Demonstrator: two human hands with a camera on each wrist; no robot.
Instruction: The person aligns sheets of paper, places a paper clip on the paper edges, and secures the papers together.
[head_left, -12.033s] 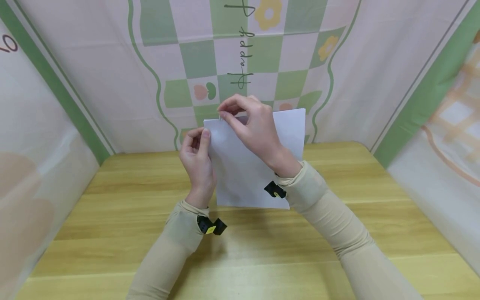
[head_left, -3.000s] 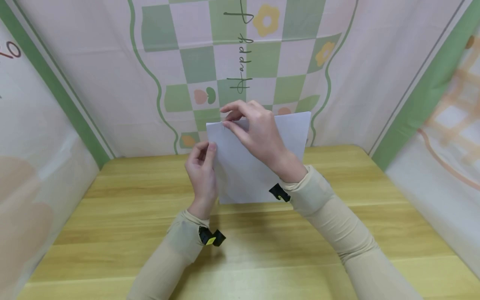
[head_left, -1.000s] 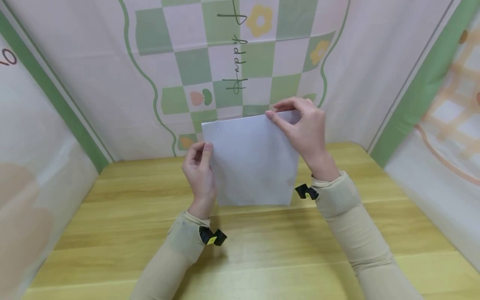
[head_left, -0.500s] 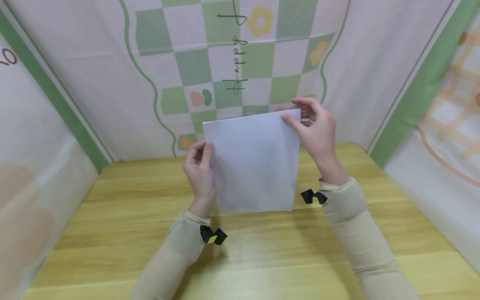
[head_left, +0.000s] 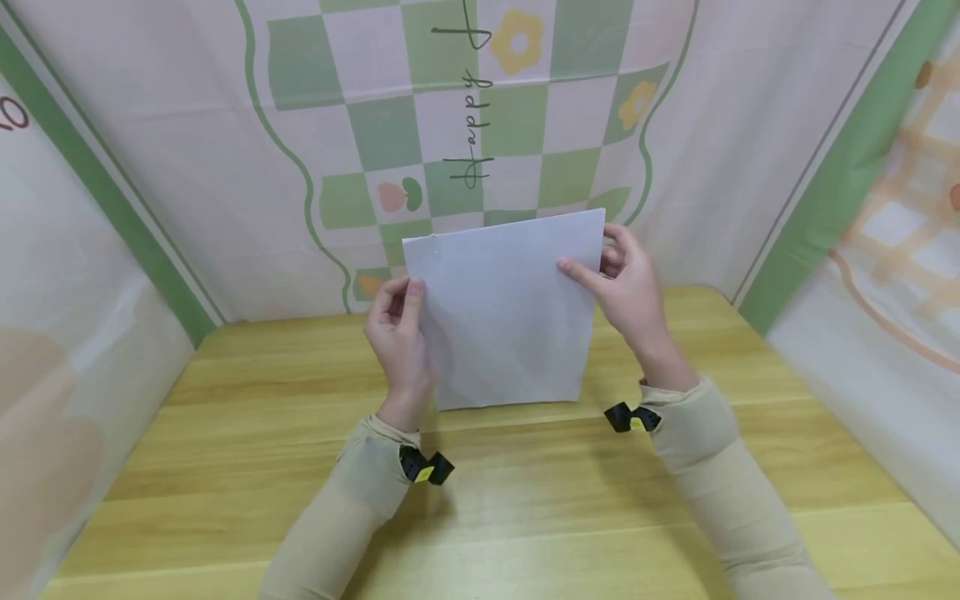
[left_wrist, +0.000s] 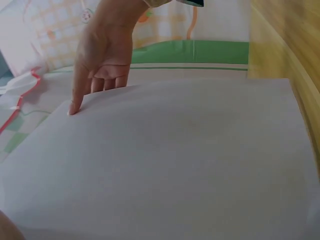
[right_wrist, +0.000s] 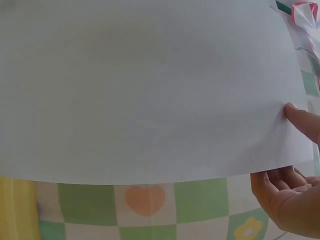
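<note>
A thin stack of white paper [head_left: 510,333] stands upright over the table, facing me in the head view. Near its top left corner a small pale clip, like a paper clip [head_left: 435,243], sits on the edge. My left hand [head_left: 401,342] pinches the left edge, thumb in front and fingers curled behind. On the opposite side my right hand [head_left: 633,296] grips the right edge, its thumb flat on the front. The left wrist view shows that same right hand [left_wrist: 102,65] across the sheet. In the right wrist view its thumb [right_wrist: 302,122] presses the paper, with fingertips hidden behind.
A wooden table [head_left: 480,517] spreads below both forearms. Behind it hangs a curtain [head_left: 510,125] with green checks and flowers, and printed side curtains flank the table left and right. Each wrist carries a small black camera, such as the left one [head_left: 425,464].
My right hand has left the clip at the top left, slid right along the top edge and moved down onto the right edge. The left hand keeps its hold.
</note>
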